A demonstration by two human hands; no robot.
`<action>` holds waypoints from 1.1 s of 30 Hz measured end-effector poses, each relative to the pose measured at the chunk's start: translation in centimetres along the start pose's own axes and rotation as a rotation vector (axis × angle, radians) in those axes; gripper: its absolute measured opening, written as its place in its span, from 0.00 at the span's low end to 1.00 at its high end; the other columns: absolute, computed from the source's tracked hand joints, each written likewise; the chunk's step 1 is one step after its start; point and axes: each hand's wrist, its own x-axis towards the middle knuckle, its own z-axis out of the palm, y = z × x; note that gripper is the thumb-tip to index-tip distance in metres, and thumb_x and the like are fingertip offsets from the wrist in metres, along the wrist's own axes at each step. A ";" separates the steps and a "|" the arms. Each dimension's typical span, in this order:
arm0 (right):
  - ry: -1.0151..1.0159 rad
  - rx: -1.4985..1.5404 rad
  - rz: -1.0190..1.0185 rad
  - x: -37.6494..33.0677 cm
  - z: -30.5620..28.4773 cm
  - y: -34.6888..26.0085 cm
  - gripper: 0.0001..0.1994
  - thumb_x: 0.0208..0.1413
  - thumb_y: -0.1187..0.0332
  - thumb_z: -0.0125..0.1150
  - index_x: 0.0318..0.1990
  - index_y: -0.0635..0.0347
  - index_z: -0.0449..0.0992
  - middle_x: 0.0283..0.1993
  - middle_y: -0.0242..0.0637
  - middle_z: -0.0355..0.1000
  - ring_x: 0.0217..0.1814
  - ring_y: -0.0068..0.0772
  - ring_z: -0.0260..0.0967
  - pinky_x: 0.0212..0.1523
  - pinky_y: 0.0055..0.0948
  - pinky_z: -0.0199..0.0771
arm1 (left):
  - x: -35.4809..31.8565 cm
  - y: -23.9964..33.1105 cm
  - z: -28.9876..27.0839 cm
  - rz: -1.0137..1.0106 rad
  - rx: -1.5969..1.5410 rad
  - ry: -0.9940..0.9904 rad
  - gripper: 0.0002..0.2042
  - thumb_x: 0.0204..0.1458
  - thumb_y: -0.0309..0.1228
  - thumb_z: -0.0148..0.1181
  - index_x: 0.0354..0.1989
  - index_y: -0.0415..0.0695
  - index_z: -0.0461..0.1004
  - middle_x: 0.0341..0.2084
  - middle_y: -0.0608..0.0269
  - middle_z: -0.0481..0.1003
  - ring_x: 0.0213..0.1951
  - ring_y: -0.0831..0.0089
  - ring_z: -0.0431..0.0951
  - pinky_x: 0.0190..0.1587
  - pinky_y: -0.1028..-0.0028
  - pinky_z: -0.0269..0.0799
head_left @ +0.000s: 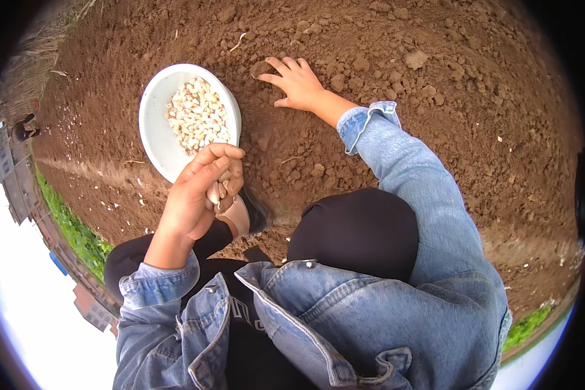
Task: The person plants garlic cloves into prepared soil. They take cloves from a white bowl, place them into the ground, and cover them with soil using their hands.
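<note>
Pressing a clove into the tilled brown soil point(435, 97), upper centre.
Right hand point(297, 83) fingers spread, released on the dirt; left hand point(201, 192) clenched around pale garlic cloves point(216, 192) beside the round white plastic bowl point(155, 130); next, passing one across.

No packages, labels or screens show anywhere on the tilled ground or on the person's clothing, and the small blue patch among the far buildings at the left rim may be a sign, though too blurred to tell.
</note>
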 end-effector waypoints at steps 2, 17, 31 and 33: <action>-0.068 -0.024 -0.039 -2.0 0.2 -1.0 0.35 0.47 0.50 0.70 0.64 0.38 0.65 0.70 0.37 0.51 0.67 0.48 0.52 0.63 0.50 0.58 | 0.0 0.0 0.3 -0.020 0.008 0.003 0.10 0.62 0.33 0.50 0.48 0.42 0.69 0.30 0.68 0.66 0.26 0.82 0.65 0.17 0.87 0.51; 0.007 0.548 0.371 -10.6 -0.8 1.4 0.20 0.54 0.59 0.60 0.51 0.56 0.68 0.37 0.45 0.73 0.40 0.49 0.73 0.40 0.46 0.74 | 1.5 -1.1 3.3 -0.028 0.069 -0.062 0.10 0.62 0.33 0.50 0.47 0.43 0.69 0.29 0.70 0.66 0.24 0.84 0.62 0.18 0.86 0.51; 0.525 0.303 1.059 -36.2 -5.3 1.4 0.26 0.52 0.77 0.53 0.60 0.42 0.68 0.58 0.44 0.65 0.57 0.49 0.65 0.56 0.43 0.68 | 4.6 -1.9 6.4 -0.136 0.214 -0.156 0.11 0.63 0.33 0.51 0.49 0.42 0.67 0.28 0.71 0.63 0.24 0.85 0.60 0.19 0.86 0.53; 0.551 0.136 1.017 -37.8 -5.2 2.3 0.30 0.49 0.79 0.53 0.61 0.41 0.68 0.62 0.43 0.61 0.63 0.50 0.60 0.61 0.44 0.63 | 5.0 -1.8 6.8 -0.143 0.233 -0.193 0.11 0.63 0.33 0.51 0.49 0.42 0.67 0.28 0.71 0.63 0.24 0.85 0.60 0.19 0.86 0.53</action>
